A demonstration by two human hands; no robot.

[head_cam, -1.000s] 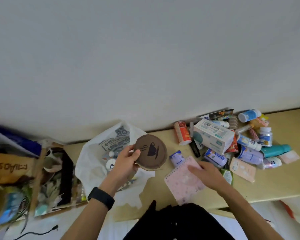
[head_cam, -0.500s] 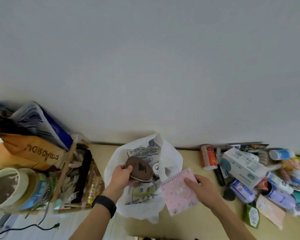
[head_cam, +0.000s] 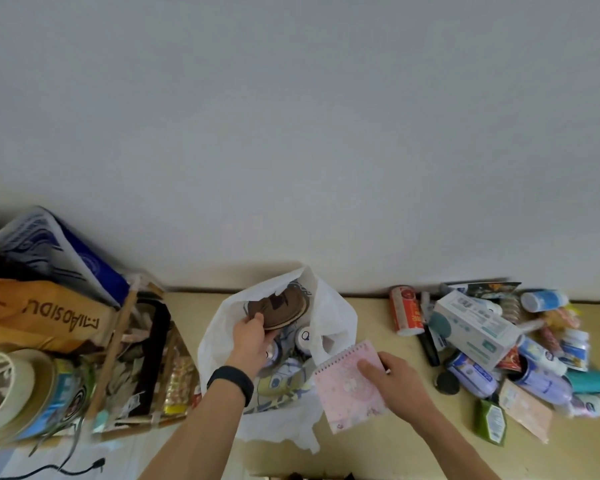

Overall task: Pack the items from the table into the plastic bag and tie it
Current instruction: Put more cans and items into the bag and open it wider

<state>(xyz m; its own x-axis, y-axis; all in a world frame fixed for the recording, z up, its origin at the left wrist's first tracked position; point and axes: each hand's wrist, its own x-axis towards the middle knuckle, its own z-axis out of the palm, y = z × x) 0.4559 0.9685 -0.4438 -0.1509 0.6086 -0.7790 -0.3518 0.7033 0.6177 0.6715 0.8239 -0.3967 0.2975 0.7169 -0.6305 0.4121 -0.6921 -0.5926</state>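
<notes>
A white plastic bag lies open on the yellow table, with small bottles and packets inside. My left hand reaches into the bag's mouth and grips a round brown coaster by its near edge. My right hand holds a pink spiral notebook just right of the bag, above the tabletop.
A heap of items sits at the right: a red can, a white box, purple bottles, a teal tube, a green sachet. A cluttered cardboard box, an orange bag and tins crowd the left.
My left hand has carried the coaster from above the table down into the bag's mouth. My right hand lifted the pink notebook off the table and brought it left beside the bag.
</notes>
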